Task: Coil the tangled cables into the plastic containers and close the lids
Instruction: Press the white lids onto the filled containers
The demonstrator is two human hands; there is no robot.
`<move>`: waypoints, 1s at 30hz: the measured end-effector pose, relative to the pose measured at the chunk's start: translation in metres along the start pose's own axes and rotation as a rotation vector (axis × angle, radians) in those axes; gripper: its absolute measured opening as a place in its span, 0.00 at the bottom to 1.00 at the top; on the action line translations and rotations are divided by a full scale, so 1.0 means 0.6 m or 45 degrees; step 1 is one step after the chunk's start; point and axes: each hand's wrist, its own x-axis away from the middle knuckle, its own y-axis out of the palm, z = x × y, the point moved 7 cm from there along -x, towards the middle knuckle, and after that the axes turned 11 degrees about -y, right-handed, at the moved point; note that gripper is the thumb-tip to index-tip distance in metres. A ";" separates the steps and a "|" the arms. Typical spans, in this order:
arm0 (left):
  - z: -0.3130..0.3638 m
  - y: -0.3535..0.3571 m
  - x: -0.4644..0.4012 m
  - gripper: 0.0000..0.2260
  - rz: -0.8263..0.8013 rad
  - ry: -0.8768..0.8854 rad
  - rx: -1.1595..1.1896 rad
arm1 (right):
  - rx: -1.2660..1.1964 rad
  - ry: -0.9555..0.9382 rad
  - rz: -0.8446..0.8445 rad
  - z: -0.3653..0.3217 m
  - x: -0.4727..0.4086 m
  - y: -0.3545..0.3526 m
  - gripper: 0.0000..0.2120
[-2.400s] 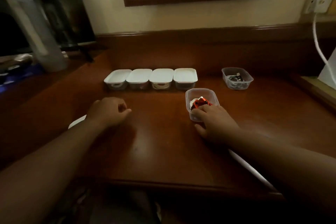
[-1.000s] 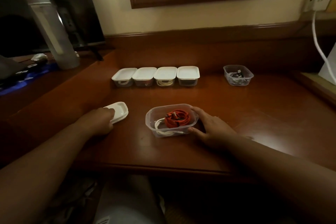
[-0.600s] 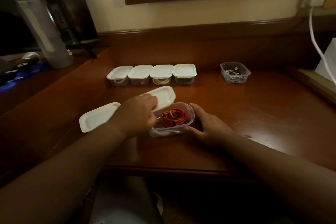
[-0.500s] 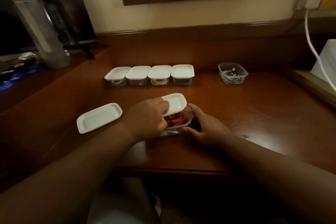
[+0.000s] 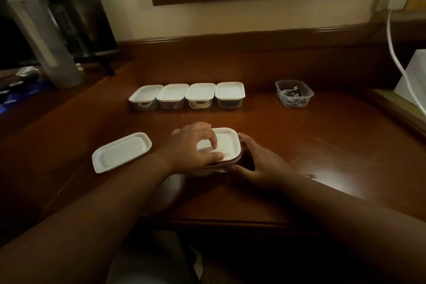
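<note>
Head view: left hand presses lid onto container — right hand grips it; contents hidden.

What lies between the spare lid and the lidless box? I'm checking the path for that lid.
In the head view, both hands, left and right, and the box they're lidding lie between spare lid and lidless box.
</note>
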 end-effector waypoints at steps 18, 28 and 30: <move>0.003 0.052 -0.014 0.43 -0.301 -0.097 -0.266 | -0.227 0.078 0.046 -0.003 -0.013 -0.011 0.30; 0.000 0.060 -0.013 0.52 -0.215 -0.046 -0.245 | 0.045 0.194 -0.222 -0.015 -0.122 0.016 0.25; -0.006 0.064 -0.016 0.53 -0.207 -0.068 -0.207 | 0.157 0.189 -0.256 -0.012 -0.123 0.018 0.27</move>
